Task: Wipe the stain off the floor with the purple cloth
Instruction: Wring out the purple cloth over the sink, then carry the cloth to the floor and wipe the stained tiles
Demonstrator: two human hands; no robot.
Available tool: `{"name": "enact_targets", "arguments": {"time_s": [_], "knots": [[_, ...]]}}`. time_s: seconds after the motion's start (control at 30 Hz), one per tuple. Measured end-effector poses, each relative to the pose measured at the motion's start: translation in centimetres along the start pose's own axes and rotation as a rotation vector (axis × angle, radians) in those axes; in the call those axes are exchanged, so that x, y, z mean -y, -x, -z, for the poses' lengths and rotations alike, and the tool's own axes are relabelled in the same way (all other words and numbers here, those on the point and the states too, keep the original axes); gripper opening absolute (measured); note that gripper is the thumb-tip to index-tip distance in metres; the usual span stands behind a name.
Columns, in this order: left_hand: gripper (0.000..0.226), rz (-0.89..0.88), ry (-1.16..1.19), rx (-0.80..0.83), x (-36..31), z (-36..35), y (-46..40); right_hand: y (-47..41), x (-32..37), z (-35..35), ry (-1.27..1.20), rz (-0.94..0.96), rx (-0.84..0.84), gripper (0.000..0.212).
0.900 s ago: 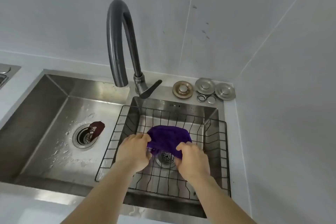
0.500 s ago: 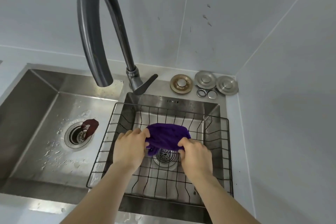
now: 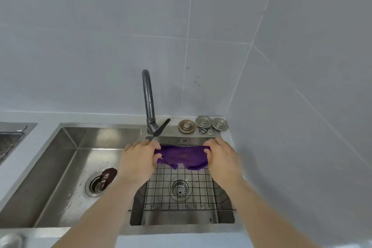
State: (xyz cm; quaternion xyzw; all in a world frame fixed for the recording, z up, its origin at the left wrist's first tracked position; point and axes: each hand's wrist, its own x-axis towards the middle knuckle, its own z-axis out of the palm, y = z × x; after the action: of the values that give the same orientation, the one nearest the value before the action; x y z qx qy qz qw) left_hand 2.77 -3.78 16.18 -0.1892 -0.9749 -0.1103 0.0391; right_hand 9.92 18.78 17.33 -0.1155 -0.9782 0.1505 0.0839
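Purple cloth (image 3: pixel 182 156) stretched between both hands, held in the air above the wire rack (image 3: pixel 181 189) in the small right sink basin (image 3: pixel 181 217). Left hand (image 3: pixel 138 162) fingers curled, pinching the cloth's left edge; right hand (image 3: pixel 222 159) fingers curled, pinching its right edge. Faucet (image 3: pixel 149 102) just behind the cloth. Drain strainer (image 3: pixel 179 187) below the rack. Left basin (image 3: pixel 60 167) wet, with a dark brown object (image 3: pixel 109 174) at its drain. Metal drain plugs (image 3: pixel 203 125) on the back ledge near the corner. No readable writing.
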Motion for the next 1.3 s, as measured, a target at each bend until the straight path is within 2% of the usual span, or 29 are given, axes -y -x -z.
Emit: {"name": "enact_targets", "arguments": {"time_s": [0.27,0.5,0.87,1.3], "knots": [[0.022,-0.106,-0.016,-0.168,-0.3,13.9,8.3,8.5,7.0,11.7,-0.012,-0.007,-0.193,0.020],[0.022,-0.124,0.018,-0.248,-0.5,20.4,15.9,16.7,10.0,17.0,-0.070,-0.036,-0.272,0.018],[0.023,-0.127,0.111,-0.273,-2.9,22.7,22.6,23.8,8.2,19.8,-0.111,-0.091,-0.283,0.025],[0.019,-0.024,0.088,-0.179,-10.6,20.1,30.0,31.3,0.4,20.6,-0.150,-0.066,-0.188,0.022]]}}
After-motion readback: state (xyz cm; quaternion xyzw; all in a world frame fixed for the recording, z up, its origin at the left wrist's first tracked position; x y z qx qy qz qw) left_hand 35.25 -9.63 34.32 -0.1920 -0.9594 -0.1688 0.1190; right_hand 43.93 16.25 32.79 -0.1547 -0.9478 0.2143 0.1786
